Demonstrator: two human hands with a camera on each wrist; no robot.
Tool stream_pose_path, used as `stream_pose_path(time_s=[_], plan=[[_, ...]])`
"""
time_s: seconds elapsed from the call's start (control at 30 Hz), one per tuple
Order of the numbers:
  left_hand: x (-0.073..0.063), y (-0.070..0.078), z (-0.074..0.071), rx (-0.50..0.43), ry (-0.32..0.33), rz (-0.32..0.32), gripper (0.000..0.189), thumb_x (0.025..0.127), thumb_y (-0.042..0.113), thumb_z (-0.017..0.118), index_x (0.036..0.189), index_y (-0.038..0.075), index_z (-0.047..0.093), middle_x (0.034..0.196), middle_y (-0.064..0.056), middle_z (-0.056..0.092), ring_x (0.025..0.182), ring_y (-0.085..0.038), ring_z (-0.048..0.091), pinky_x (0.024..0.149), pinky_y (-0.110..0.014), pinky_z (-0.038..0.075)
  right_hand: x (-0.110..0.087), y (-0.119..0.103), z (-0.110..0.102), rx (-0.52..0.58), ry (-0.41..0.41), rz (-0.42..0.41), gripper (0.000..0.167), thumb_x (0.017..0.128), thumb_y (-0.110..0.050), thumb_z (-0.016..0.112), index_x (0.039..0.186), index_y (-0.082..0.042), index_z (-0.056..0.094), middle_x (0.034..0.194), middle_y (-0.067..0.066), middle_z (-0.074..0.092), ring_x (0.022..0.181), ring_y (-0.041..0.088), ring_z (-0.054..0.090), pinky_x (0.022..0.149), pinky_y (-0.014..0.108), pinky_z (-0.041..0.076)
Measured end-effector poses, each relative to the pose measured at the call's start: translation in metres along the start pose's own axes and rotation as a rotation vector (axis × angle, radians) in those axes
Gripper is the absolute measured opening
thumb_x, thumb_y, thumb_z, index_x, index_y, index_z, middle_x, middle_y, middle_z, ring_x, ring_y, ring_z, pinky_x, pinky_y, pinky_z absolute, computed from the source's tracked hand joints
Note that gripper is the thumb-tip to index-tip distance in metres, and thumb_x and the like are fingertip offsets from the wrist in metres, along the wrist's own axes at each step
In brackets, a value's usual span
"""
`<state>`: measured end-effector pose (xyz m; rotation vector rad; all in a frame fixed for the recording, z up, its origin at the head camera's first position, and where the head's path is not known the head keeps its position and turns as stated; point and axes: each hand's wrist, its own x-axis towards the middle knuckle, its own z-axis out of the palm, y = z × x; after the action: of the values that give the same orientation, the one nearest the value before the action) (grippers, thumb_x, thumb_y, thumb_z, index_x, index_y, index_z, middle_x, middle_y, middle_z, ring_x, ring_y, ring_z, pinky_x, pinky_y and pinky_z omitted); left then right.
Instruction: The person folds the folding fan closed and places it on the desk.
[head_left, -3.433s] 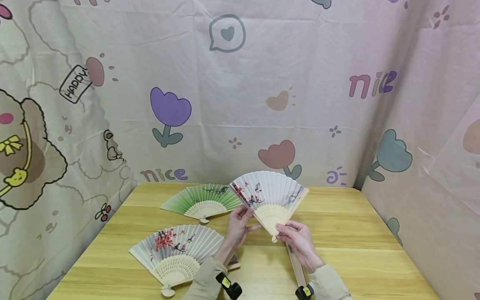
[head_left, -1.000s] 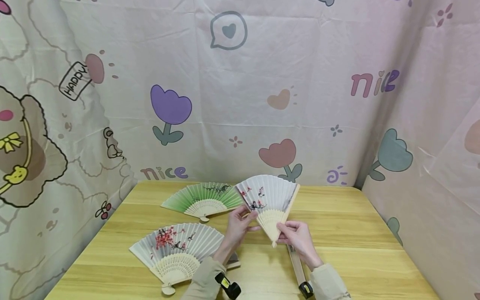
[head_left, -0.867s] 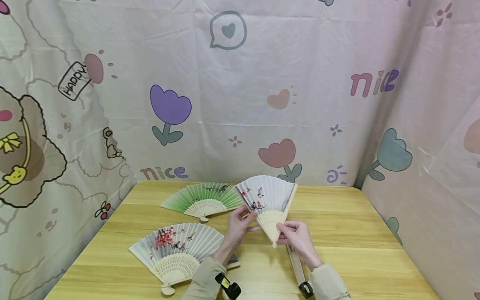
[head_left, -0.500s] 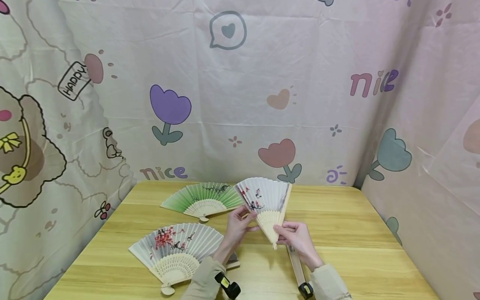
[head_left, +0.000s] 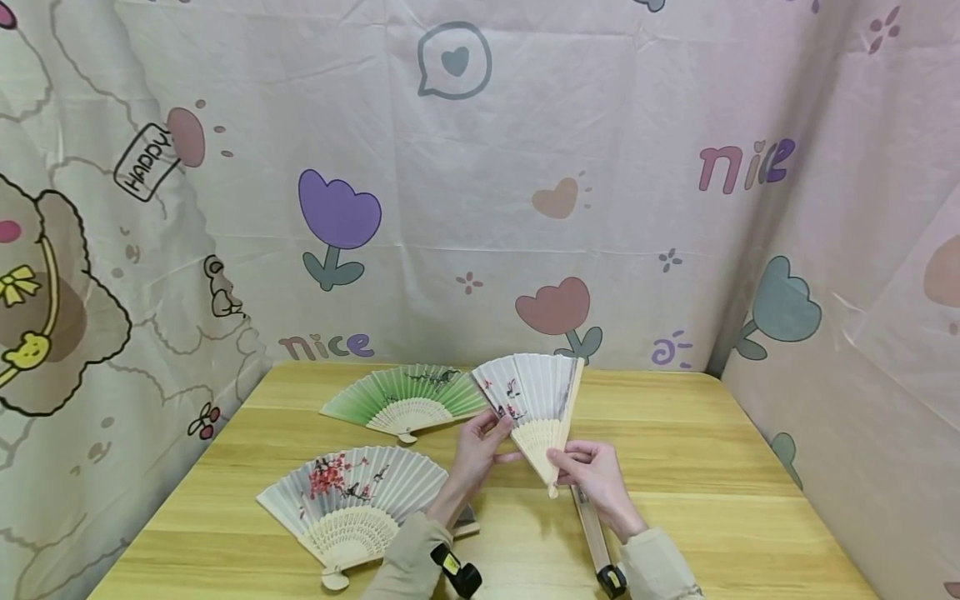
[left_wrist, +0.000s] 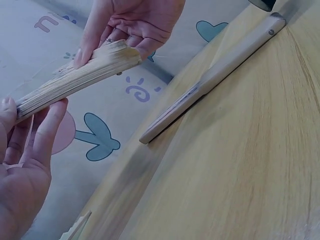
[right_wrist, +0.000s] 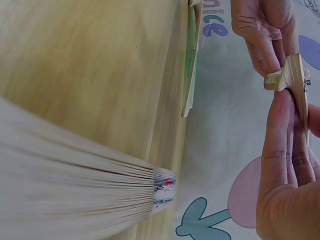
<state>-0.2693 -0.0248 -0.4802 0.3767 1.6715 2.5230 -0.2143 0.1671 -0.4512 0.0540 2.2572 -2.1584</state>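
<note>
A white folding fan (head_left: 534, 392) with red blossom print is held partly spread above the table. My left hand (head_left: 474, 457) pinches its left edge. My right hand (head_left: 596, 479) pinches the bare ribs at the lower right, just above the pivot. The left wrist view shows this fan's ribs (left_wrist: 80, 77) edge-on between both hands. In the right wrist view the pivot end (right_wrist: 287, 77) pokes out past the right fingers (right_wrist: 280, 145). Below the right hand a folded fan (head_left: 592, 533) lies on the table.
A spread white blossom fan (head_left: 360, 500) lies at the left front of the wooden table (head_left: 712, 500). Behind it rests a spread green fan (head_left: 408, 400). A dark-edged piece (head_left: 468, 522) shows partly behind the left wrist. A printed curtain (head_left: 480, 167) encloses the table.
The held fan has narrowed; its right edge has swung left toward the left edge. Both hands stay in nearly the same place, still holding it. The fans on the table have not moved.
</note>
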Motion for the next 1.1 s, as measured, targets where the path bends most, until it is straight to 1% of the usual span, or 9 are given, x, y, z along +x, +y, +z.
stream_pose_path(time_s=[0.2, 0.33, 0.43, 0.47, 0.57, 0.63, 0.83, 0.93, 1.1], plan=[[0.0009, 0.0003, 0.0000, -0.033, -0.007, -0.014, 0.041, 0.100, 0.009, 0.060, 0.130, -0.018, 0.050, 0.100, 0.005, 0.068, 0.092, -0.011, 0.068, 0.068, -0.034, 0.069, -0.0004, 0.0005, -0.0017, -0.010, -0.037, 0.009, 0.030, 0.092, -0.006, 0.070, 0.109, 0.018, 0.064, 0.085, 0.007, 0.078, 0.066, 0.007, 0.070, 0.066, 0.022, 0.067], [0.0005, 0.0011, 0.0006, -0.073, -0.004, -0.024, 0.024, 0.099, 0.005, 0.061, 0.120, -0.007, 0.060, 0.097, 0.005, 0.068, 0.089, -0.011, 0.068, 0.068, -0.036, 0.069, 0.0005, 0.0013, -0.0028, -0.011, -0.065, 0.020, 0.030, 0.092, -0.007, 0.070, 0.108, 0.017, 0.065, 0.084, 0.001, 0.078, 0.067, 0.006, 0.069, 0.067, 0.020, 0.066], [0.0007, 0.0010, 0.0008, -0.084, -0.001, -0.026, 0.010, 0.100, 0.005, 0.060, 0.110, 0.005, 0.062, 0.096, 0.005, 0.068, 0.088, -0.011, 0.069, 0.067, -0.036, 0.069, 0.0004, 0.0016, -0.0030, -0.003, -0.079, 0.021, 0.031, 0.092, -0.008, 0.070, 0.109, 0.017, 0.065, 0.083, 0.000, 0.078, 0.066, 0.006, 0.069, 0.067, 0.020, 0.066], [0.0009, 0.0009, 0.0008, -0.083, -0.002, -0.027, 0.009, 0.100, 0.005, 0.060, 0.109, 0.006, 0.062, 0.095, 0.005, 0.068, 0.088, -0.011, 0.069, 0.067, -0.036, 0.069, 0.0004, 0.0016, -0.0030, 0.001, -0.083, 0.023, 0.031, 0.092, -0.008, 0.070, 0.110, 0.017, 0.065, 0.083, 0.000, 0.078, 0.066, 0.006, 0.069, 0.067, 0.020, 0.065], [0.0013, 0.0005, 0.0007, -0.069, -0.008, -0.033, 0.012, 0.101, 0.007, 0.060, 0.111, 0.004, 0.060, 0.097, 0.006, 0.068, 0.089, -0.010, 0.068, 0.067, -0.036, 0.069, 0.0003, 0.0016, -0.0029, 0.012, -0.095, 0.030, 0.030, 0.092, -0.008, 0.070, 0.109, 0.016, 0.065, 0.082, -0.002, 0.078, 0.066, 0.006, 0.069, 0.067, 0.019, 0.065], [0.0011, 0.0008, 0.0003, -0.064, -0.021, -0.039, 0.020, 0.099, 0.005, 0.060, 0.118, -0.001, 0.058, 0.098, 0.006, 0.067, 0.089, -0.010, 0.068, 0.068, -0.036, 0.069, 0.0001, 0.0011, -0.0025, 0.014, -0.095, 0.036, 0.027, 0.092, -0.008, 0.070, 0.107, 0.014, 0.067, 0.080, -0.003, 0.077, 0.065, 0.006, 0.068, 0.066, 0.019, 0.065], [-0.0013, 0.0015, -0.0021, -0.050, -0.129, -0.060, 0.052, 0.091, -0.010, 0.062, 0.139, -0.012, 0.041, 0.106, 0.004, 0.069, 0.090, -0.011, 0.072, 0.082, -0.034, 0.068, -0.0007, -0.0016, -0.0013, 0.003, -0.058, 0.039, 0.021, 0.092, -0.009, 0.071, 0.102, 0.009, 0.069, 0.077, -0.005, 0.076, 0.063, 0.006, 0.066, 0.065, 0.019, 0.064], [-0.0021, 0.0017, -0.0027, -0.051, -0.163, -0.050, 0.053, 0.093, -0.008, 0.062, 0.140, -0.014, 0.040, 0.106, 0.005, 0.071, 0.092, -0.011, 0.072, 0.084, -0.033, 0.068, -0.0007, -0.0024, -0.0015, 0.002, -0.051, 0.035, 0.023, 0.092, -0.009, 0.071, 0.103, 0.011, 0.068, 0.077, -0.005, 0.076, 0.063, 0.006, 0.066, 0.066, 0.020, 0.064], [-0.0022, 0.0009, -0.0028, -0.058, -0.168, -0.037, 0.043, 0.096, -0.004, 0.059, 0.135, -0.016, 0.045, 0.101, 0.007, 0.072, 0.091, -0.010, 0.072, 0.081, -0.033, 0.068, -0.0006, -0.0028, -0.0020, 0.018, -0.071, 0.032, 0.020, 0.092, -0.007, 0.071, 0.102, 0.010, 0.069, 0.078, -0.005, 0.076, 0.064, 0.006, 0.067, 0.067, 0.020, 0.065]])
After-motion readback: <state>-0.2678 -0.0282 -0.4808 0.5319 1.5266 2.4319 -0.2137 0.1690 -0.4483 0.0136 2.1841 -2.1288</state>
